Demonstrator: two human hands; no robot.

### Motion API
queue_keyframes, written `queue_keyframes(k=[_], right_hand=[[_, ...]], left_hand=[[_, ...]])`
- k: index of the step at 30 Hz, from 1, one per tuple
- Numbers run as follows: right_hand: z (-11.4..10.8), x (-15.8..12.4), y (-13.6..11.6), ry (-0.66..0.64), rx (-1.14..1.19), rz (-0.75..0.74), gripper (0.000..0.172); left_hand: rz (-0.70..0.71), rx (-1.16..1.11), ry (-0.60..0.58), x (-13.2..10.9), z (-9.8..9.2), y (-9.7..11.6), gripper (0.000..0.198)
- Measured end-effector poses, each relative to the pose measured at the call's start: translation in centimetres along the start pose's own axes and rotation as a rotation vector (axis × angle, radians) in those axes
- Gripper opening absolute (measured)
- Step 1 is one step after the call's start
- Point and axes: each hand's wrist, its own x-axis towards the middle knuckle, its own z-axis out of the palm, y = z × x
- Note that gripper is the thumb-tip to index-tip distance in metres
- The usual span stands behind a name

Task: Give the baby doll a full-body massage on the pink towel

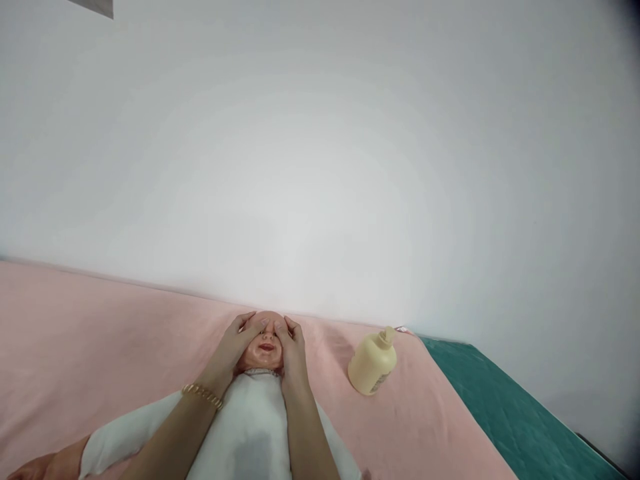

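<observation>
A baby doll [245, 413] in a white long-sleeved outfit lies on its back, its head at the far end. My left hand [236, 343], with a gold bracelet at the wrist, is wrapped round one side of the doll's head [265, 357]. On the other side my right hand [294, 343] cups the head the same way. Both thumbs lie on the upper face near the eyes, and the fingers curl around the sides. My forearms hide parts of the doll's chest and arms.
A pale yellow pump bottle [373, 363] stands on the pink sheet [425, 427], right of the doll. Beyond the sheet's right edge shows a green quilted surface [500, 393]. A plain white wall [320, 167] rises just behind the doll's head.
</observation>
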Motion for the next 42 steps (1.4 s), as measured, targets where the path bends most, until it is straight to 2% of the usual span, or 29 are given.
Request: queue_keyframes(k=[19,29,35,38,42], right_hand=[[-0.2,0.9,0.9,0.048,0.046,-0.022,0.033],[-0.5,1.6,1.3,0.050,0.134,0.009,0.039],[-0.3,1.0,0.8,0.031,0.120,-0.023,0.039],[-0.1,0.5,0.3,-0.002,0.084,-0.028,0.041],[0.0,0.0,0.0,0.003,0.048,-0.021,0.045]], left_hand=[[0.072,0.036,0.036,0.5,-0.1,-0.4,0.051],[0.079,-0.025,0.052,1.5,-0.5,-1.4,0.042],[0.101,-0.026,0.086,0.6,-0.2,-0.7,0.028],[0.095,-0.012,0.052,-0.3,0.0,-0.1,0.032],[0.067,0.005,-0.010,-0.6,0.2,0.3,0.050]])
